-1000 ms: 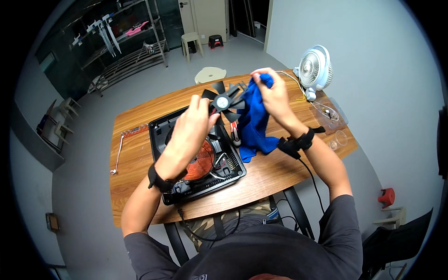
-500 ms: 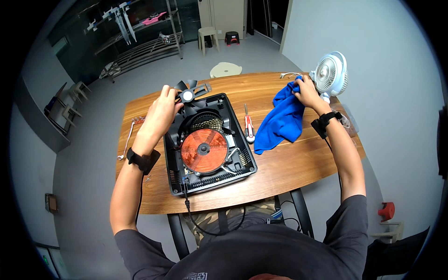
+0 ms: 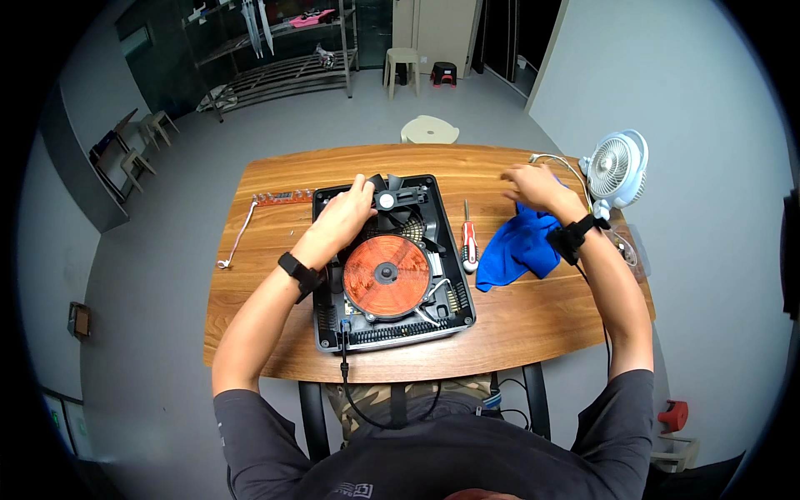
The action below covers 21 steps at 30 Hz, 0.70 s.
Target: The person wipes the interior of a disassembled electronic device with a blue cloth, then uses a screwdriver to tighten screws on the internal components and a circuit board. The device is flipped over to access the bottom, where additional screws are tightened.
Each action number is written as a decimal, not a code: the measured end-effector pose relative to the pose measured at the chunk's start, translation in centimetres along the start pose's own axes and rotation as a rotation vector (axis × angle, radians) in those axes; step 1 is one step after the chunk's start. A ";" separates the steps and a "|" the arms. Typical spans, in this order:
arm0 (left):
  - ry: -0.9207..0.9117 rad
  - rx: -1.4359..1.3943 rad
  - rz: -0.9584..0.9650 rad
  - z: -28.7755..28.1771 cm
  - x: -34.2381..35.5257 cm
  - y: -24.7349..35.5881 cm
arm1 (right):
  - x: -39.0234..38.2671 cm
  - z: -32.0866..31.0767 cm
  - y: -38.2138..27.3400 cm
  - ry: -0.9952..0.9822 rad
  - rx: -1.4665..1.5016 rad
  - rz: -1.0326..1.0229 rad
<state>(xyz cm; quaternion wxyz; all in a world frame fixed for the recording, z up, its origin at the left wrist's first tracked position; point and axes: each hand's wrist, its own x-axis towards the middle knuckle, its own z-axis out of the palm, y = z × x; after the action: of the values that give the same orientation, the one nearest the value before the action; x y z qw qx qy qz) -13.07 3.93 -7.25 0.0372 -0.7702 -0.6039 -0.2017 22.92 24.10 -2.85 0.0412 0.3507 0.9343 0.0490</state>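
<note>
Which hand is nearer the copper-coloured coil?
Left. The left hand is just beyond the coil, upper left of it, holding the black fan; the right hand is farther off to the right, by the blue cloth.

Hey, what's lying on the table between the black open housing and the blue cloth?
A red and white screwdriver lies on the wooden table between the black housing and the blue cloth, seen in the head view.

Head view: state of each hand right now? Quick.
Left hand: closed, holding the black fan.
Right hand: looks open, fingers loosely bent, by the blue cloth; contact with it can't be told.
</note>
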 end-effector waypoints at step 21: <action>-0.038 -0.033 0.042 2.7 -1.3 -0.4 | 5.5 3.5 -13.2 0.147 0.373 -0.373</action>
<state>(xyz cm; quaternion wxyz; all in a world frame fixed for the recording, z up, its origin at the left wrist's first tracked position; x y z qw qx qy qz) -13.00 3.67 -10.30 0.0170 -0.7868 -0.5850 -0.1960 10.60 18.06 -8.11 -0.0837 0.1696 0.9761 -0.1070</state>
